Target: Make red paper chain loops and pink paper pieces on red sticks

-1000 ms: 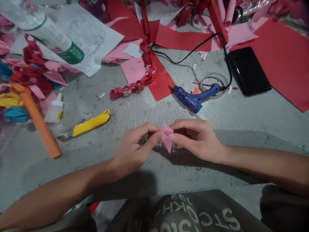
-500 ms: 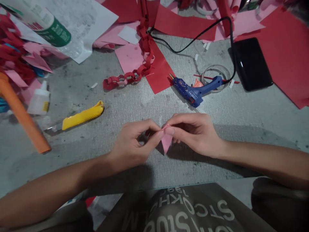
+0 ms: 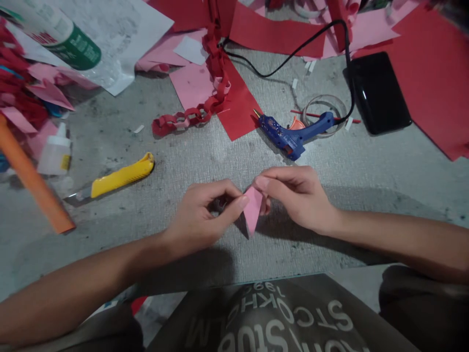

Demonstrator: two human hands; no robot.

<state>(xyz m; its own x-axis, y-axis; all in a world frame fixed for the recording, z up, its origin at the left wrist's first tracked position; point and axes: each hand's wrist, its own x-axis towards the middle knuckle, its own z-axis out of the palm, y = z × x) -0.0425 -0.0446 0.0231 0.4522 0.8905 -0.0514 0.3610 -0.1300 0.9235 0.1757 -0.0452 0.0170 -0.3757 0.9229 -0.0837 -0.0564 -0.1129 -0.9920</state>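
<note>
A small folded piece of pink paper [image 3: 252,211] is pinched between both hands just above the grey floor. My left hand [image 3: 203,215] grips its left edge with thumb and curled fingers. My right hand [image 3: 293,193] pinches the top right corner with thumb and forefinger. The paper's lower point hangs down toward the floor.
A blue glue gun [image 3: 293,135] with a black cord lies just beyond my hands, beside a tape roll [image 3: 324,105] and a black phone [image 3: 379,93]. A yellow utility knife [image 3: 119,178], a red paper chain [image 3: 190,116], a small glue bottle [image 3: 54,152], an orange tube [image 3: 32,181] and red and pink sheets lie around.
The view has shifted slightly, so the floor items sit higher. The pink paper now shows a flatter face between my fingers; both hands keep their pinch.
</note>
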